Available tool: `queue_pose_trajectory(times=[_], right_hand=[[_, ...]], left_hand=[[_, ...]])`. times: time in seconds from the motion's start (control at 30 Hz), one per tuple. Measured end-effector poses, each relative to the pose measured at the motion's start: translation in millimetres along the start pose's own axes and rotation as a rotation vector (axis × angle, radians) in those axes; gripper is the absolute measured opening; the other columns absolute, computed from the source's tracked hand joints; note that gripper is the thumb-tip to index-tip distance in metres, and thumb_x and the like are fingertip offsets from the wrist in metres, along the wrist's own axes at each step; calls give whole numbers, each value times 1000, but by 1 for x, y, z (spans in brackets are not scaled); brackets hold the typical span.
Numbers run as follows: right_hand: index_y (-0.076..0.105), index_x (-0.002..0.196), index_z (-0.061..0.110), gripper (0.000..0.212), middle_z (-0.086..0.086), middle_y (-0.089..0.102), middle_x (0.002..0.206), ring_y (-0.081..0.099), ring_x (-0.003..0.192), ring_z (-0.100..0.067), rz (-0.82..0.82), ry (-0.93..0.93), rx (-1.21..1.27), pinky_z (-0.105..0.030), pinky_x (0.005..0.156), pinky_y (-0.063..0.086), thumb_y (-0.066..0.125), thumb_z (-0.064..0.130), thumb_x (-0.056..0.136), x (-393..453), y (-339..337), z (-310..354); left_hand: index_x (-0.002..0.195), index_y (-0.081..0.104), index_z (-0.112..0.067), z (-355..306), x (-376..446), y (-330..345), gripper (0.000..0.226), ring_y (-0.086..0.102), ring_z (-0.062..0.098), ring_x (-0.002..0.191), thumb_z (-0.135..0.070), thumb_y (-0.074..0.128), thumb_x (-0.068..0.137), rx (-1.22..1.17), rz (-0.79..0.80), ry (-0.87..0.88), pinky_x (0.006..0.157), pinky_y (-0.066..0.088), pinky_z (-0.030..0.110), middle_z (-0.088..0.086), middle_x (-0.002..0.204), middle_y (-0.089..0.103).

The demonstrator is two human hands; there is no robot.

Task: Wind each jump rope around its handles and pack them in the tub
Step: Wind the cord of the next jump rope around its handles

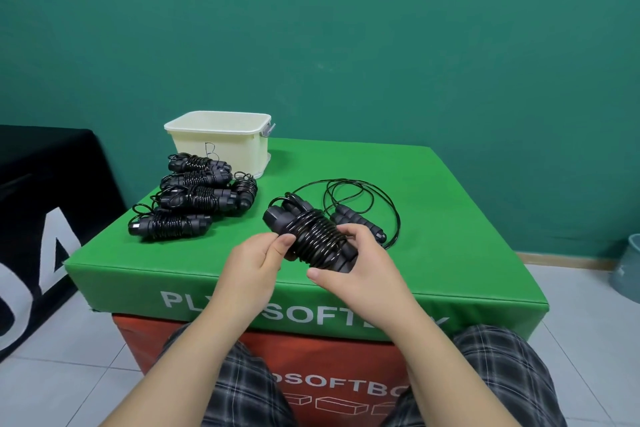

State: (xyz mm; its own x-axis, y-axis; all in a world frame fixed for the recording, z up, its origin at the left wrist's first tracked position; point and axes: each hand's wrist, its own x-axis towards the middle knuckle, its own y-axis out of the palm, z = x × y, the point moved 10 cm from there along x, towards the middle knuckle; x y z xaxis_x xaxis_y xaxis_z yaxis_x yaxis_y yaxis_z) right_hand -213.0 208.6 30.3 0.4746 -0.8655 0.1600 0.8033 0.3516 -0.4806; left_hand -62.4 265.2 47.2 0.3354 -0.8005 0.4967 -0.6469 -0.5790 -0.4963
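The wound jump rope [311, 236] is held above the green box [433, 218], pinched by the left hand [254, 262] and wrapped by the curled right hand [360, 263]; its springy, slick coils are judged best gripped across the wraps

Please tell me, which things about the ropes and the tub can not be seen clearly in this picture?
- Inside of the tub: head view, its near wall hides any contents.
- End of the wound rope: covered by the left hand and right hand.
- Loose rope: partly behind the right hand.
- Count of wound ropes in the pile: they overlap.
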Motion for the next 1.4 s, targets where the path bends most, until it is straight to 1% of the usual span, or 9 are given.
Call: queue_pose_trajectory(times=[0.27,0.43,0.53,0.7,0.77,0.9,1.1,1.27,1.4], right_hand=[[48,110,32,50,21,62,93,59,78,16,10,39,160,-1,65,40,81,25,73,-2,-2,-4],[50,103,34,42,17,65,94,62,79,11,33,42,237,-2,66,43,80,24,75,-4,3,-5],[57,101,31,37,13,69,93,65,81,4,83,39,309,-16,75,50,81,31,73,-3,10,-3],[64,103,18,40,-3,68,93,64,74,-16,209,55,441,-27,55,50,69,38,68,-4,22,-3],[66,104,20,39,-8,67,103,64,82,-12,211,54,409,-29,62,56,66,41,72,-4,23,-4],[58,126,30,52,12,60,117,57,100,2,58,-22,95,-28,91,50,61,55,81,-2,10,-1],[64,109,25,17,-1,68,95,68,79,-19,-47,21,289,-35,54,58,57,30,94,0,0,-3],[65,98,7,30,-13,68,75,63,59,-24,-29,79,558,-26,41,47,47,30,99,-1,-1,-8],[64,96,5,36,-13,70,75,62,54,-24,29,108,685,-23,38,43,44,35,99,0,5,-7]], left_hand=[[73,51,-17,26,-2,17,35,44,5,56,-47,37,87,-253,44,-77,58,43,31,5,69,49],[74,46,-18,27,-4,15,37,41,9,50,-52,46,89,-319,7,-140,52,43,26,0,59,42],[81,45,-17,37,-1,17,69,40,3,44,-82,49,60,-468,-4,-244,48,40,20,-8,52,44],[75,53,-15,37,-4,25,95,43,7,38,-100,45,33,-574,47,-323,51,41,30,-6,47,45],[78,55,-15,38,-5,25,95,45,7,38,-99,48,33,-590,39,-343,52,41,29,-7,45,45],[85,58,-19,39,-7,23,79,48,6,39,-91,42,59,-485,22,-365,65,43,34,-6,40,45],[86,53,-30,31,-5,20,72,43,3,42,-94,40,55,-254,134,-212,52,38,24,-6,43,46],[88,56,-37,28,-5,20,15,41,4,49,-47,45,87,-222,165,-171,54,34,24,-4,53,45],[81,63,-31,30,-5,19,30,47,10,57,-58,51,87,-381,153,-215,60,37,29,-4,53,53]])
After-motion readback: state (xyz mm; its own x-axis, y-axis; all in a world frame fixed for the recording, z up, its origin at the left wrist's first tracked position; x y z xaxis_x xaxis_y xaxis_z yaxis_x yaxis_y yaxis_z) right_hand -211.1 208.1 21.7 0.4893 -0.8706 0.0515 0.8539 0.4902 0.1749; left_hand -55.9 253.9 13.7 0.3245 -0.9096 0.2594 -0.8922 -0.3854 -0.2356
